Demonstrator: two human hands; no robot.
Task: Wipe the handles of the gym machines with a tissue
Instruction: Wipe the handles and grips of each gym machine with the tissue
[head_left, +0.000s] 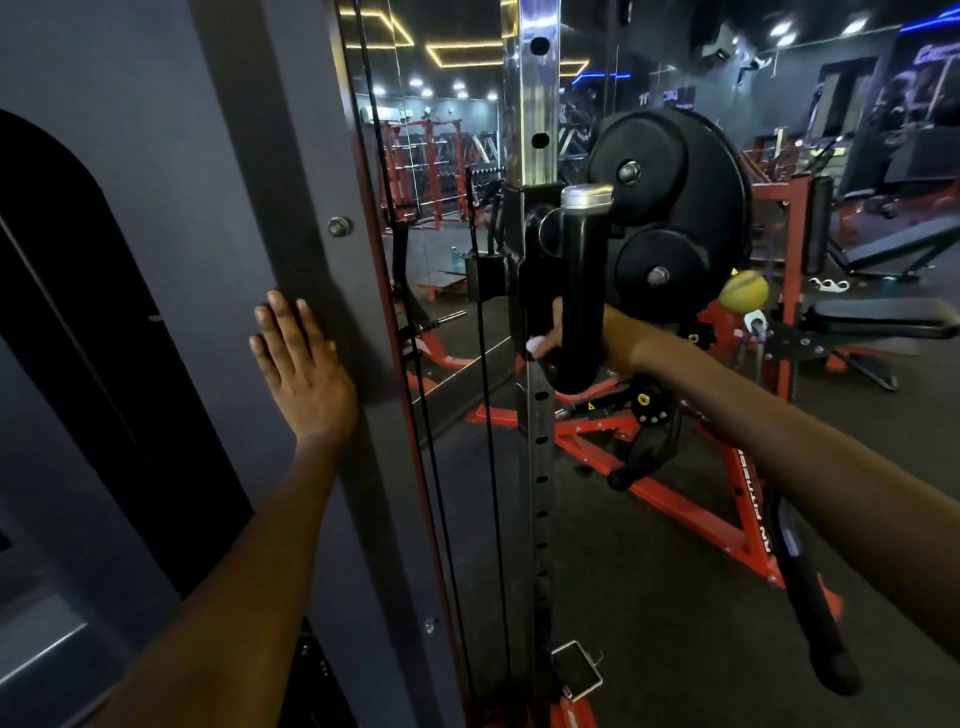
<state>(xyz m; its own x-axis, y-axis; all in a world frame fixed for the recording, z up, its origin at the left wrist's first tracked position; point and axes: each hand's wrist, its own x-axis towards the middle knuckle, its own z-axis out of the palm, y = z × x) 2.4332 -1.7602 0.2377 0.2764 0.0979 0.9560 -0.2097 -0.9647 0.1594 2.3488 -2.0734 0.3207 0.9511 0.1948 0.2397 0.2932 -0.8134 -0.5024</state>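
A black upright handle (581, 291) with a silver cap juts from the carriage of a chrome, hole-punched column (531, 104). My right hand (615, 338) reaches behind the lower part of this handle and is mostly hidden by it. A bit of white tissue (535, 344) shows at its fingertips on the handle's left side. My left hand (298, 364) lies flat, fingers straight, against the grey panel (234, 182) of the machine frame on the left.
Two black pulleys (670, 208) sit right of the handle, with a yellow ball (743, 291) beside them. Black cables (441, 467) run down along the frame. A long black bar (815, 613) hangs at lower right. Red machine frames (675, 499) and benches fill the floor behind.
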